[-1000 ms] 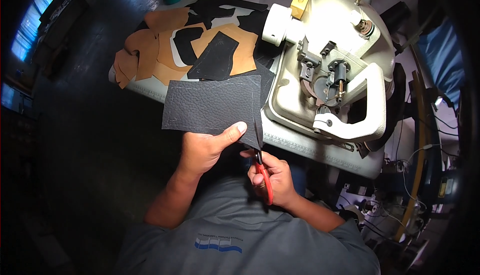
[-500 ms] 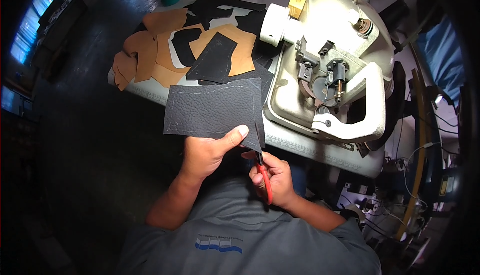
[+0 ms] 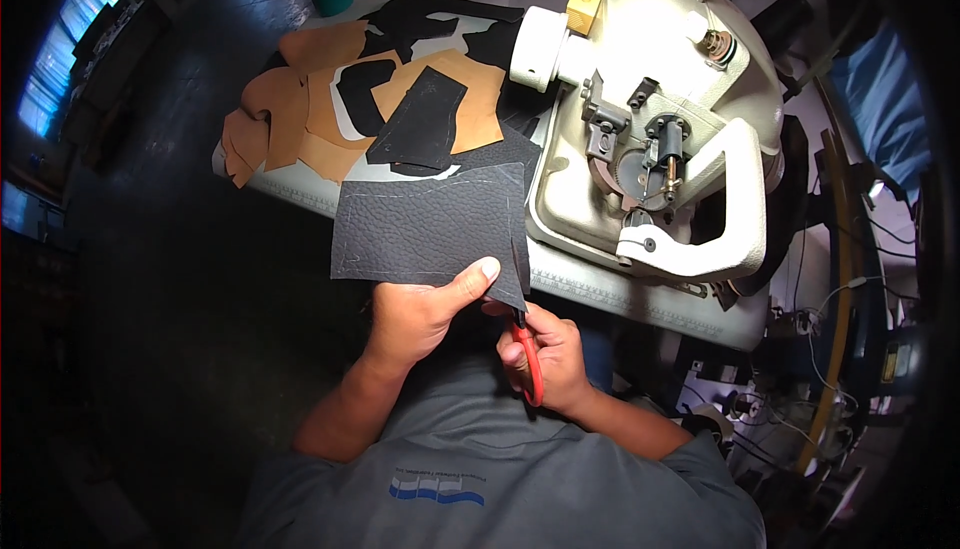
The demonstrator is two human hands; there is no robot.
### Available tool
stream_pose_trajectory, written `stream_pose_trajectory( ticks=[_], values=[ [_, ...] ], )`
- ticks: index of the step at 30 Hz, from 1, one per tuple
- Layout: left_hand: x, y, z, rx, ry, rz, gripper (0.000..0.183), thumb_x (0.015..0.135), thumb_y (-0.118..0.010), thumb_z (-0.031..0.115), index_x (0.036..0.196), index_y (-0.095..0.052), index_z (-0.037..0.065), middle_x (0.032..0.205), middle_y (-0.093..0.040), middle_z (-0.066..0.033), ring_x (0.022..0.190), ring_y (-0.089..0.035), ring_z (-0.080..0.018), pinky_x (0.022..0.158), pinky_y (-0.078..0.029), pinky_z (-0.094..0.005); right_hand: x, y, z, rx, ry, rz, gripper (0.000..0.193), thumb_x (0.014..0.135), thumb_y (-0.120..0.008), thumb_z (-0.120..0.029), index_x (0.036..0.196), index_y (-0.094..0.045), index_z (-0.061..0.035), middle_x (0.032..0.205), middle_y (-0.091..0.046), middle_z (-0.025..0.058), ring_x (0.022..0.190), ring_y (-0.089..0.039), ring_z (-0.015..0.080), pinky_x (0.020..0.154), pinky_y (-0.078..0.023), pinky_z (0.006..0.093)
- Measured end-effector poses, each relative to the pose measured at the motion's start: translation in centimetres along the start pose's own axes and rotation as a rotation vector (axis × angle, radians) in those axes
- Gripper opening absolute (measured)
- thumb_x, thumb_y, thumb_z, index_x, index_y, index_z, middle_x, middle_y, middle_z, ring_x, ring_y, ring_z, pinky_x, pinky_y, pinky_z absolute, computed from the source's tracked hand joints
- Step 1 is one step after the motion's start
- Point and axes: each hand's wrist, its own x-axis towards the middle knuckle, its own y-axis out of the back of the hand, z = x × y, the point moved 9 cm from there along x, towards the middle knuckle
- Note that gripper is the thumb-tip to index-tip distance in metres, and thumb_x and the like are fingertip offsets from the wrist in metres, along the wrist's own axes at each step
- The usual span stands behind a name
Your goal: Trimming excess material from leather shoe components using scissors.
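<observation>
Pale surface [image 3: 700, 321] w/ ruler-marked edge carries big cream metal machine [image 3: 650, 24]; tan + blk flat cut pcs [image 3: 478, 107] lie L of machine. Dk-grey pebbled rectangular sheet [image 3: 430, 224], pale outline near edges, is held up front-L of machine. L hand [image 3: 425, 311] pinches sheet's lower edge, thumb on top, forearm angled inward. R hand [image 3: 552, 354], fingers curled, grips red-handled metal scissors [image 3: 532, 364], blades pointing away from body at sheet's R side.

The dark leather sheet [image 3: 430, 227] and left hand [image 3: 422, 313] now sit slightly lower mid-frame; at upper right, the cream machine [image 3: 640, 44] appears a little farther left.
</observation>
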Motion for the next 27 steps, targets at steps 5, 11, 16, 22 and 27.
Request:
stream_pose_trajectory(
  ticks=[5, 11, 16, 22, 27],
  values=[
    [-0.1, 0.1, -0.1, 0.017, 0.024, 0.004, 0.021, 0.092, -0.08, -0.004, 0.112, -0.072, -0.003, 0.105, -0.074, -0.0064, 0.093, -0.071, -0.0149, 0.085, -0.059, -0.0306, 0.2, -0.2, -0.6, -0.042, 0.008, -0.009, 0.061, 0.099, -0.078, -0.04, 0.141, -0.062, 0.0014, 0.071, -0.062, -0.0035, 0.048, -0.053, 0.0038, 0.044, -0.04, 0.0221],
    [-0.6, -0.7, -0.4, -0.068, 0.082, -0.04, 0.02, 0.092, -0.078, -0.005, 0.111, -0.071, -0.004, 0.103, -0.073, -0.0072, 0.089, -0.071, -0.0149, 0.077, -0.061, -0.0291, 0.4, 0.2, -0.4, -0.024, 0.06, 0.034, 0.051, 0.101, -0.077, -0.034, 0.136, -0.063, 0.0001, 0.077, -0.058, -0.0062, 0.059, -0.047, 0.0004, 0.054, -0.035, 0.0208],
    [-0.7, -0.6, -0.3, -0.04, 0.023, 0.008, 0.02, 0.093, -0.078, -0.006, 0.111, -0.07, -0.004, 0.102, -0.073, -0.0077, 0.087, -0.072, -0.0157, 0.073, -0.063, -0.0294, 0.4, 0.4, 0.3, 0.001, -0.008, 0.055, 0.038, 0.102, -0.074, -0.009, 0.137, -0.064, 0.001, 0.079, -0.062, -0.008, 0.065, -0.045, -0.0036, 0.057, -0.034, 0.0183],
    [-1.0, -0.7, -0.7, -0.066, 0.05, 0.013, 0.019, 0.093, -0.078, -0.006, 0.11, -0.07, -0.003, 0.101, -0.073, -0.0079, 0.085, -0.071, -0.0154, 0.071, -0.062, -0.0287, 0.2, 0.4, 0.3, -0.058, -0.012, 0.074, 0.037, 0.102, -0.074, -0.01, 0.137, -0.066, -0.0005, 0.069, -0.058, -0.0083, 0.056, -0.043, -0.0027, 0.051, -0.032, 0.0197],
    [-1.0, -0.5, -0.7, -0.042, 0.043, 0.024, 0.019, 0.093, -0.077, -0.006, 0.11, -0.069, -0.004, 0.101, -0.072, -0.0082, 0.083, -0.071, -0.0154, 0.07, -0.062, -0.0289, 0.2, 0.2, -0.4, -0.078, -0.011, 0.094, 0.036, 0.101, -0.076, -0.012, 0.134, -0.068, -0.0014, 0.067, -0.059, -0.0076, 0.051, -0.045, -0.0009, 0.046, -0.033, 0.0213]
  ],
)
